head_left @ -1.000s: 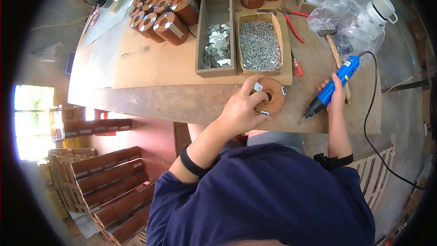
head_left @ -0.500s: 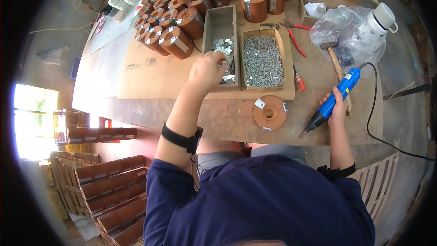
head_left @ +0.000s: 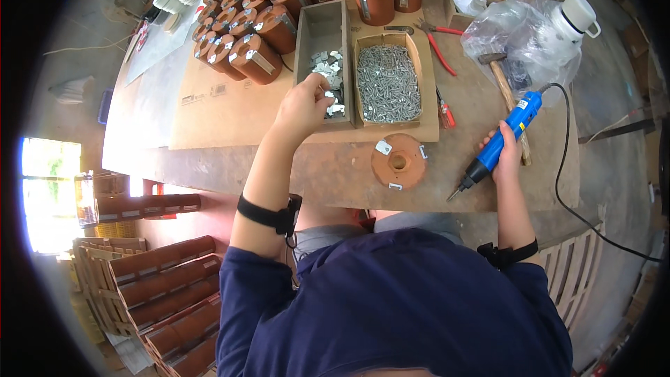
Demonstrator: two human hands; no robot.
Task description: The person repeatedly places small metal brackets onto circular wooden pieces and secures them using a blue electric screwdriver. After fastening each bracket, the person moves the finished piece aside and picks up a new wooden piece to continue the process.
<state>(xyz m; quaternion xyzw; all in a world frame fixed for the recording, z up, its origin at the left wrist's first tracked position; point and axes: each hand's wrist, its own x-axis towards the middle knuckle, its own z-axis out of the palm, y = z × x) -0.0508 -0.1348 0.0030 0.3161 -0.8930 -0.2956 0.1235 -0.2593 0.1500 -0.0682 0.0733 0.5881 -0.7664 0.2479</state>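
My left hand (head_left: 305, 105) reaches over the near end of a grey tray (head_left: 302, 38), its fingers curled together at a heap of small silvery metal tabs (head_left: 326, 64). Whether a tab is between the fingertips is hidden. My right hand (head_left: 507, 157) is wrapped round a blue corded electric screwdriver (head_left: 513, 122), its bit pointing down and to the left. Between the hands, near the table's front edge, lies a round reddish-brown piece (head_left: 410, 165) with a centre hole, a white tab (head_left: 383, 146) and metal clips at its rim. Beside the tray stands a carton of screws (head_left: 389, 84).
Many reddish-brown cylinders (head_left: 255, 59) are stacked at the back left. Red-handled pliers (head_left: 441, 54), a red screwdriver (head_left: 447, 115) and a hammer (head_left: 504, 84) lie right of the carton. A white-lidded bottle (head_left: 576, 14) and clear plastic bag (head_left: 488, 31) stand beyond; a black cord (head_left: 564, 167) trails right.
The whole view has shifted slightly, so the table's things appear a little further left. My left hand remains at the tabs, and my right hand still holds the electric screwdriver.
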